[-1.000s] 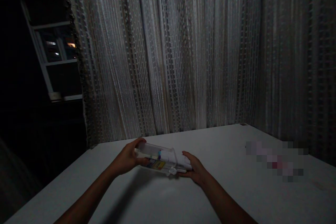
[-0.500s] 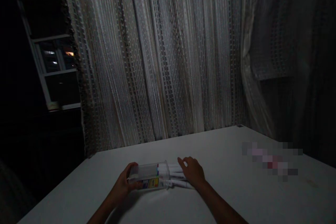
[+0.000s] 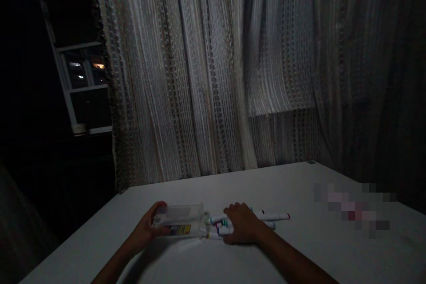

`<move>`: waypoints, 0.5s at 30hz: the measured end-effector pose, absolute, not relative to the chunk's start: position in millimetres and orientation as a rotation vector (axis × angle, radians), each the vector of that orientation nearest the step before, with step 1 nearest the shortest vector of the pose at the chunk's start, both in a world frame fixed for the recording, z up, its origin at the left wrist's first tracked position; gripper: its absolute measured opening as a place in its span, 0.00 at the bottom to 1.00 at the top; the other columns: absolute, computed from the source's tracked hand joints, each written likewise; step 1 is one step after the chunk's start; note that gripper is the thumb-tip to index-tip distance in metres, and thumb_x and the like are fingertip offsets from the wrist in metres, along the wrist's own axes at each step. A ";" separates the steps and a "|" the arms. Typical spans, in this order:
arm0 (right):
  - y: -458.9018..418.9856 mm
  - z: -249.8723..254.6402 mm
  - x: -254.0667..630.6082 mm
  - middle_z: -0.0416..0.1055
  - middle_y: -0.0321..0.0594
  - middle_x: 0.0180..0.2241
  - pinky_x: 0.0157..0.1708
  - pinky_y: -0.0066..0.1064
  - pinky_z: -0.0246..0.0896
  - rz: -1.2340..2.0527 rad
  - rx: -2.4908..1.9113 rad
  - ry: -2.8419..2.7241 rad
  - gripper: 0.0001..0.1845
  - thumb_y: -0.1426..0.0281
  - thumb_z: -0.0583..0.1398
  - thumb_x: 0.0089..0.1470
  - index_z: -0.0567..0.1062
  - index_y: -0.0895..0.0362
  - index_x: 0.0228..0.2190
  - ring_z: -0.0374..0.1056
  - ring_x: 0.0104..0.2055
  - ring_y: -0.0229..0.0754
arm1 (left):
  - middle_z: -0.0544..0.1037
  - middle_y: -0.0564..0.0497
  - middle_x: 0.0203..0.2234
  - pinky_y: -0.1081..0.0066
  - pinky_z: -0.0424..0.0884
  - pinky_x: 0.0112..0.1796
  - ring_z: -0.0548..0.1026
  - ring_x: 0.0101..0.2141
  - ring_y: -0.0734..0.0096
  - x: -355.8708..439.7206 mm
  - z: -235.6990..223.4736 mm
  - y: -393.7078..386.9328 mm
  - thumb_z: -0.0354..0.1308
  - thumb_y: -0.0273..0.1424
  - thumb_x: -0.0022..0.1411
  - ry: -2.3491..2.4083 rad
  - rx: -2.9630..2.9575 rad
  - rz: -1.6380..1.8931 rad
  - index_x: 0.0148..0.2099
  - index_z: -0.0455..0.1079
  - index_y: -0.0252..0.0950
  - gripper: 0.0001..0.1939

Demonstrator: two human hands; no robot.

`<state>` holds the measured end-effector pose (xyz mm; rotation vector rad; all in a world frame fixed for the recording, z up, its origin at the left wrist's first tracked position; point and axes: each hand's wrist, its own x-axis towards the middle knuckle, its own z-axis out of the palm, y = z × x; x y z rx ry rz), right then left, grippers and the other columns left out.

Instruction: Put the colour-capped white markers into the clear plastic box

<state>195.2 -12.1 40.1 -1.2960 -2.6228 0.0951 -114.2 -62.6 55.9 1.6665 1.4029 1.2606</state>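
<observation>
My left hand [image 3: 143, 229] is wrapped round the closed end of a clear plastic marker case [image 3: 181, 220] with a yellow label, held low over the white table [image 3: 299, 253]. Several white markers [image 3: 271, 216] with coloured caps lie spilled on the table just right of the case's open mouth. My right hand [image 3: 241, 224] rests palm down on top of those markers, fingers curved over them. The markers under the palm are hidden.
A striped net curtain [image 3: 213, 75] hangs behind the table and round its right side. A dark window [image 3: 83, 80] with distant lights is at the left. A blurred-out patch [image 3: 354, 208] lies on the table's right part.
The case has drawn left off the markers, which now lie loose on the table. My right hand has stayed over them and spread them rightward. The view has turned slightly left.
</observation>
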 end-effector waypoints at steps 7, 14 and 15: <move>-26.6 24.5 196.8 0.67 0.56 0.42 0.44 0.48 0.52 -0.095 -1.462 -2.444 0.31 0.54 0.57 0.42 0.70 0.63 0.43 0.62 0.44 0.58 | 0.75 0.49 0.33 0.64 0.71 0.37 0.74 0.36 0.55 -172.1 15.1 -86.3 0.67 0.40 0.37 1.653 1.496 1.348 0.44 0.63 0.36 0.31; -27.8 22.5 195.4 0.67 0.54 0.43 0.43 0.46 0.53 -0.135 -1.507 -2.416 0.30 0.53 0.56 0.43 0.69 0.61 0.43 0.61 0.44 0.56 | 0.76 0.45 0.42 0.60 0.66 0.49 0.69 0.48 0.48 -182.4 11.4 -85.7 0.66 0.43 0.37 1.883 1.533 1.256 0.44 0.66 0.35 0.32; -27.7 21.4 195.2 0.67 0.54 0.43 0.43 0.46 0.53 -0.146 -1.501 -2.406 0.30 0.54 0.56 0.43 0.69 0.61 0.43 0.61 0.44 0.56 | 0.75 0.44 0.43 0.60 0.67 0.48 0.70 0.48 0.49 -179.3 9.8 -84.5 0.64 0.45 0.41 1.833 1.495 1.297 0.46 0.65 0.34 0.31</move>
